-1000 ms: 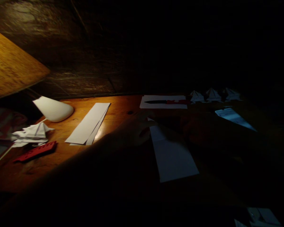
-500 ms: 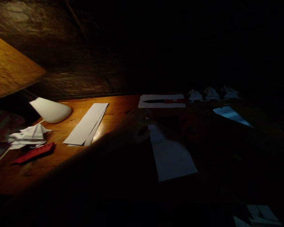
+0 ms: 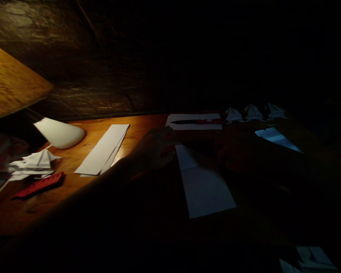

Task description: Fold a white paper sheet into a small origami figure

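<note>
A white sheet of paper (image 3: 208, 189) with a crease across its upper part lies on the wooden table in front of me, its top in deep shadow. Beside its upper left corner is my left hand (image 3: 159, 148), dimly lit. Its fingers look loosely bent and apart, with nothing visible in them. My right hand (image 3: 229, 151) is a very dark shape by the sheet's upper right side. Darkness hides its fingers and whatever they touch.
White paper strips (image 3: 104, 149) lie left, near a lamp base (image 3: 61, 132), folded paper (image 3: 35, 165) and a red notched object (image 3: 39, 185). Behind, a red-handled knife (image 3: 184, 122) rests on paper. Folded paper figures (image 3: 252, 112) and a lit phone (image 3: 277, 139) are at right.
My left hand has drawn back slightly to the left, and the sheet's upper left corner shows more. The right hand stays in the shadow with no clear movement.
</note>
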A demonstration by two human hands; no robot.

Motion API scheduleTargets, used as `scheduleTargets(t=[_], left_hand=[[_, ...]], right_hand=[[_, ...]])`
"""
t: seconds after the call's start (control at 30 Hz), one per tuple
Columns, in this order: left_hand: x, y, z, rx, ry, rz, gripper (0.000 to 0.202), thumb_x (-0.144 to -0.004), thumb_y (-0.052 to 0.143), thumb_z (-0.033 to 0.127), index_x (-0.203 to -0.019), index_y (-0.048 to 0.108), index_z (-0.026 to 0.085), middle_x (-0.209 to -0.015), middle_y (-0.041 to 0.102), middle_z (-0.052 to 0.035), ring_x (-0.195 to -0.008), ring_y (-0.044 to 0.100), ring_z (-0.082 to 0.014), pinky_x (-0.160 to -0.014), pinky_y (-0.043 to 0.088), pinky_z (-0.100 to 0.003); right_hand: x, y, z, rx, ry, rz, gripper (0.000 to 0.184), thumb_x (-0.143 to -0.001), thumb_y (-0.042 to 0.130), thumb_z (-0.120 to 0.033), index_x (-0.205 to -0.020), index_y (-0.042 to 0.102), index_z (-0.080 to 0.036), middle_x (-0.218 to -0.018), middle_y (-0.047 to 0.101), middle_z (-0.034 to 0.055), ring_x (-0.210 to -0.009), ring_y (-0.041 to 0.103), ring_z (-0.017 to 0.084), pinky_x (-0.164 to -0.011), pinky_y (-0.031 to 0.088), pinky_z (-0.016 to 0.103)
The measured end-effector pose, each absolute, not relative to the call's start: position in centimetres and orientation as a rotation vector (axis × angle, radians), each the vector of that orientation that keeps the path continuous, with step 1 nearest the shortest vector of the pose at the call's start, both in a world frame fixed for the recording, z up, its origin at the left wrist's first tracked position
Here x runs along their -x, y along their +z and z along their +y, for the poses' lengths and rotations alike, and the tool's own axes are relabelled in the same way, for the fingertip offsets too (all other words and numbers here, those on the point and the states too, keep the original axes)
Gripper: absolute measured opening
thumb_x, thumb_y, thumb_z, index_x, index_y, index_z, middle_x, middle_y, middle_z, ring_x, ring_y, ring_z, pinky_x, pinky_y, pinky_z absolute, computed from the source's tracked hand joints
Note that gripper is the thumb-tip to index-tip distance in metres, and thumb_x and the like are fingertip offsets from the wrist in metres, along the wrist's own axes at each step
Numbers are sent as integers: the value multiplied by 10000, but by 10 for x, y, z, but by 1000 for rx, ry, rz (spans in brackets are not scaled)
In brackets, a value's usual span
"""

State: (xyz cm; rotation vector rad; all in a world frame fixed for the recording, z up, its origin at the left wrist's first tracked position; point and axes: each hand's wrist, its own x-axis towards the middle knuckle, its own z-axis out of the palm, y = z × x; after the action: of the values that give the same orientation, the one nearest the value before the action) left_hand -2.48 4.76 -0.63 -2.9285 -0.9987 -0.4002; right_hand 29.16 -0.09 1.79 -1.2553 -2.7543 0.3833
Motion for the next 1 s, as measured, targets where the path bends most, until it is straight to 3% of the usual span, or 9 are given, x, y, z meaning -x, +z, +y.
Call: scheduleTargets(t=[0.23, 0.73, 1.0], left_hand=[[32, -8, 51, 2863, -383, -1015, 353, -912, 649, 328, -1249, 742, 280, -1328, 610, -94, -1178, 619, -301, -978, 491, -494], [22, -5, 44, 2804, -385, -1199, 299, -916, 668, 416, -1108, 791, 225, -1198, 660, -93, -1008, 651, -299, -918, 481, -484], [11, -5, 33, 2774, -244, -1205, 578, -861, 731, 608, -1179, 716, 125, -1221, 642, -141, -1069, 635, -348, -945, 467, -499]], right_hand=[[-290, 23, -4, 1315, 439, -2732, 242, -771, 669, -106, -794, 825, -289, -1011, 760, 11, -835, 676, 218, -691, 414, 342], [-297, 9, 4, 1250, 469, -2737, 220, -773, 689, -133, -795, 829, -302, -1009, 750, 19, -829, 672, 214, -674, 429, 336], [-294, 12, 0, 1278, 485, -2687, 242, -746, 680, -112, -781, 823, -305, -977, 764, 5, -796, 677, 207, -673, 425, 329]])
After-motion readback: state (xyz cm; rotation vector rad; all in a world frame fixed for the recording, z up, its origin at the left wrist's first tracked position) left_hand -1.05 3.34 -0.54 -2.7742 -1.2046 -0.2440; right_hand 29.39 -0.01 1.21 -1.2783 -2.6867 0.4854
